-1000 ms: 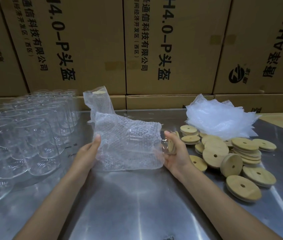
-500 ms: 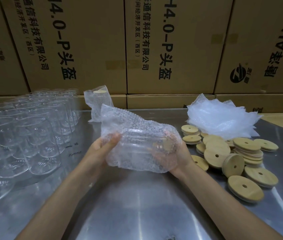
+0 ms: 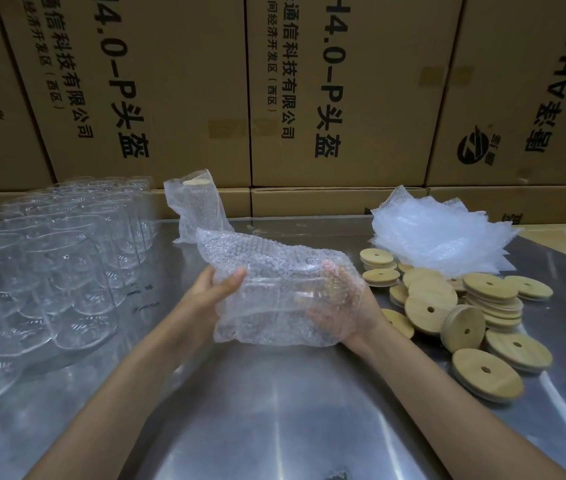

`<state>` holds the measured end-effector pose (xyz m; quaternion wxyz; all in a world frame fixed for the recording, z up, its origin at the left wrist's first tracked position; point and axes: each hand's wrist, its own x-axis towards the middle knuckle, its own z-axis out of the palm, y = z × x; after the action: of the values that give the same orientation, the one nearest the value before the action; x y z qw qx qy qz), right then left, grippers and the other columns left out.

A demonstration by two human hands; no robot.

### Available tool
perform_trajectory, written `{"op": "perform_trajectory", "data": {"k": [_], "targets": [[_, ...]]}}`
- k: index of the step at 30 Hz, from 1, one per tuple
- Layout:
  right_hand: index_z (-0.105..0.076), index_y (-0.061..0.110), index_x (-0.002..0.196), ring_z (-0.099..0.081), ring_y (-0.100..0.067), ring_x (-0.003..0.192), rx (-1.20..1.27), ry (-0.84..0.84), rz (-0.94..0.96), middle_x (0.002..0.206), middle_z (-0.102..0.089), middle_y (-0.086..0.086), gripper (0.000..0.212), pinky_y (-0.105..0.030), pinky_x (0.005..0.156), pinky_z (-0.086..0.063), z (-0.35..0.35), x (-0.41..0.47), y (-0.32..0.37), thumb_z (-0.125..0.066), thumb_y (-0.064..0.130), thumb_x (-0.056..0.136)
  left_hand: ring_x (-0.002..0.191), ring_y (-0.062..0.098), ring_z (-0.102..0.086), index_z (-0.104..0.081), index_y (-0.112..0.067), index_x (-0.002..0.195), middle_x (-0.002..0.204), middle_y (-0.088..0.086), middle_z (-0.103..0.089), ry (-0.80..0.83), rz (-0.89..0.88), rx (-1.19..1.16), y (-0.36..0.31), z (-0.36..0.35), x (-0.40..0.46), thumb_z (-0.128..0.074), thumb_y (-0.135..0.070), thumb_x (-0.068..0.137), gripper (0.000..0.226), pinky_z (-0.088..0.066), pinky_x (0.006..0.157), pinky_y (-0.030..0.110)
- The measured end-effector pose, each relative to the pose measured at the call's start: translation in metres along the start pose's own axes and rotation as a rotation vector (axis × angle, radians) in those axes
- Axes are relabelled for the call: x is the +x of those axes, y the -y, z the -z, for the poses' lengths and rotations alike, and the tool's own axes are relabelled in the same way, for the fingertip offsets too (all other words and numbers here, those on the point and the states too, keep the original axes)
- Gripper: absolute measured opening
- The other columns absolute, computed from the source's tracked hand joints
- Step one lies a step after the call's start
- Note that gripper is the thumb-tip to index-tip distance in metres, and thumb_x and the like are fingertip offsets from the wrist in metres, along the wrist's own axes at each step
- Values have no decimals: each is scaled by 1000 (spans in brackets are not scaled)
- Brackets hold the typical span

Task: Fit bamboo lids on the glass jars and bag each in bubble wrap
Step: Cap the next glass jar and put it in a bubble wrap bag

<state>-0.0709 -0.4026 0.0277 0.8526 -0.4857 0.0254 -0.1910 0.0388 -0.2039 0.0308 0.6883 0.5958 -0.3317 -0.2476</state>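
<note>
I hold a clear bubble wrap bag point(image 3: 274, 268) above the steel table, lying on its side. A glass jar point(image 3: 274, 294) shows faintly inside it. My left hand point(image 3: 217, 287) grips the bag's left end from outside. My right hand point(image 3: 340, 306) is inside the bag's right end, fingers spread against the jar's end; the lid is hidden. Loose bamboo lids point(image 3: 430, 306) with centre holes are piled to the right. One bagged jar with a lid point(image 3: 198, 206) stands upright behind.
Several empty glass jars point(image 3: 49, 265) crowd the left of the steel table point(image 3: 274, 410). A stack of bubble wrap bags point(image 3: 437, 233) lies at the back right. Cardboard boxes point(image 3: 309, 91) form a wall behind the table.
The jar has gone from outside the bag's right opening into the bag, pushed leftward by my right hand. My left hand shifted its grip onto the bag's left end.
</note>
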Motion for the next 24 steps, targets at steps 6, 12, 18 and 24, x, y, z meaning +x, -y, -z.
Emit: {"op": "perform_trajectory", "data": {"k": [6, 12, 18, 24], "targets": [[-79, 17, 74, -70, -19, 69, 26, -5, -21, 79, -71, -6, 43, -31, 59, -57, -3, -1, -3, -44, 16, 99, 113, 25, -64, -64, -31, 117, 124, 4, -66, -16, -106, -79, 6, -7, 1, -86, -47, 65, 60, -56, 85, 36], [-78, 13, 79, -71, -17, 71, -85, 54, -81, 75, -73, -4, 43, -29, 62, -58, -14, -6, 5, -41, 17, 100, 107, 19, -67, -58, -47, 112, 117, -7, -69, -150, -121, -32, 11, -16, 0, -89, -54, 54, 66, -52, 91, 43], [-60, 14, 120, -64, -23, 106, -328, -346, 132, 120, -65, -9, 54, -45, 91, -52, -5, -2, 10, -48, 56, 89, 110, 28, -66, -50, -24, 135, 126, 7, -65, -241, -57, -337, 6, -22, 2, -77, -42, 71, 71, -57, 82, 44], [-30, 19, 148, -54, -19, 122, -179, -107, -91, 142, -51, -5, 103, -40, 102, -41, -3, -4, 1, -45, 77, 64, 106, 22, -67, -61, -21, 122, 118, 6, -69, -240, -91, -666, 0, -32, 0, -50, -43, 94, 37, -59, 78, 34]]}}
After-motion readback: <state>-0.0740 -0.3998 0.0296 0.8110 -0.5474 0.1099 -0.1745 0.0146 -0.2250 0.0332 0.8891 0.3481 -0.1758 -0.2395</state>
